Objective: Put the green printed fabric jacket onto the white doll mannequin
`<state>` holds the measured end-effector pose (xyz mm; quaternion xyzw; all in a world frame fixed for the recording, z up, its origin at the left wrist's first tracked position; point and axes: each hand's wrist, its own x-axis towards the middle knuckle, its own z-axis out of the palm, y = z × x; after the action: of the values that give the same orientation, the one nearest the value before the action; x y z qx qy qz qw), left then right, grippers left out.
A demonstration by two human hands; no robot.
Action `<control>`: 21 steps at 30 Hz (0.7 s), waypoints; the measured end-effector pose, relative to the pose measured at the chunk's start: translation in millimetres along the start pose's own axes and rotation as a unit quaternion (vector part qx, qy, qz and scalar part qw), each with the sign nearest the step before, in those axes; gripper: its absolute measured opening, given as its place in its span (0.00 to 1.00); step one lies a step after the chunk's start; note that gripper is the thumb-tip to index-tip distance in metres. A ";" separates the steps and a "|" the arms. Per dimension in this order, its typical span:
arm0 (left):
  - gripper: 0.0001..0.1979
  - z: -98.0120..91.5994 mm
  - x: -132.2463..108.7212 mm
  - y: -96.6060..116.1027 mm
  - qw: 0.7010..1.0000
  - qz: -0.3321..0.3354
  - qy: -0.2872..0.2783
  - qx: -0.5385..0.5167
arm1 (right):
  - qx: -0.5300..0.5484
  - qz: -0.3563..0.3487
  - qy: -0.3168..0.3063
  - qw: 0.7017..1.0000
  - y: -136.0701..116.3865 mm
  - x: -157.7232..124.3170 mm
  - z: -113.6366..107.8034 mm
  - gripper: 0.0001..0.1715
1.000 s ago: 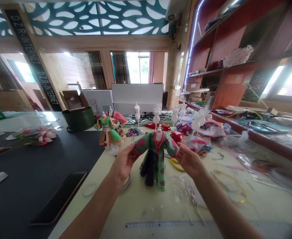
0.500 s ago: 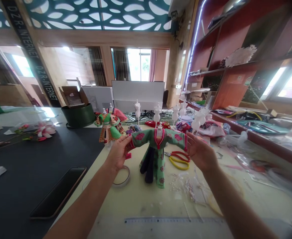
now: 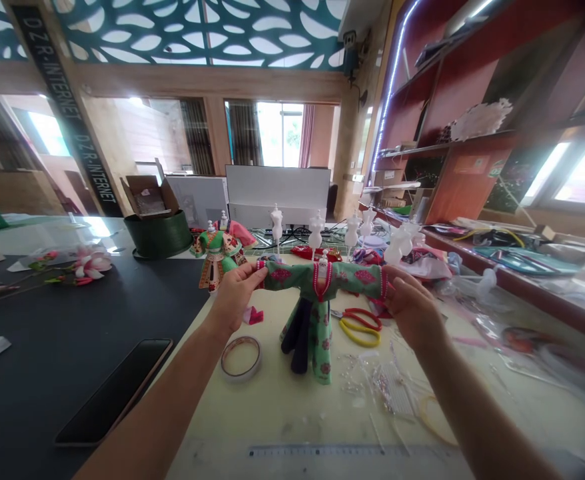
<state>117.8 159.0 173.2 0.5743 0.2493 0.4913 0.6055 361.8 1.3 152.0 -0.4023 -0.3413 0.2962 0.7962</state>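
Note:
A small green doll dress (image 3: 321,337) with pink patterns, red beaded trim and a dark blue skirt panel stands upright on a white mini mannequin (image 3: 324,265). My left hand (image 3: 235,293) pinches the cuff of the sleeve on the left. On the other side, my right hand (image 3: 415,307) grips the opposite cuff, so both sleeves are stretched out nearly level. Behind the dress lie scissors (image 3: 361,328) with red and yellow handles. A roll of tape (image 3: 241,358) sits below my left hand, near a scrap of pink fabric (image 3: 253,315).
Several bare white mannequins (image 3: 315,230) stand at the back, with dressed ones (image 3: 217,257) to their left. Beads and pins (image 3: 390,387) lie at right, a ruler (image 3: 322,451) in front. A phone (image 3: 117,390) rests on the dark mat at left.
My hands have moved apart, drawing the sleeves out wider and straighter. The tape roll and pink scrap show more fully now.

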 end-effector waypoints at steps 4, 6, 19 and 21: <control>0.16 1.3 -1.1 1.5 1.000 0.020 0.003 0.021 | 0.005 -0.019 0.014 1.000 0.6 -7.0 1.7 0.14; 0.16 1.7 -2.3 1.0 0.999 0.022 0.006 0.026 | 0.007 -0.022 0.022 1.000 0.9 -10.4 2.6 0.14; 0.18 1.1 -15.4 -7.9 0.999 -0.009 0.037 0.025 | 0.002 0.031 0.030 0.999 25.8 -19.3 -7.0 0.14; 0.17 0.9 -15.9 -9.4 0.998 -0.011 0.045 0.034 | -0.009 0.043 0.027 0.999 28.4 -19.8 -9.3 0.15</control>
<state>115.3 145.9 160.4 0.5693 0.2988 0.5010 0.5793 351.8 -3.4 117.9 -0.4320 -0.3046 0.3161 0.7878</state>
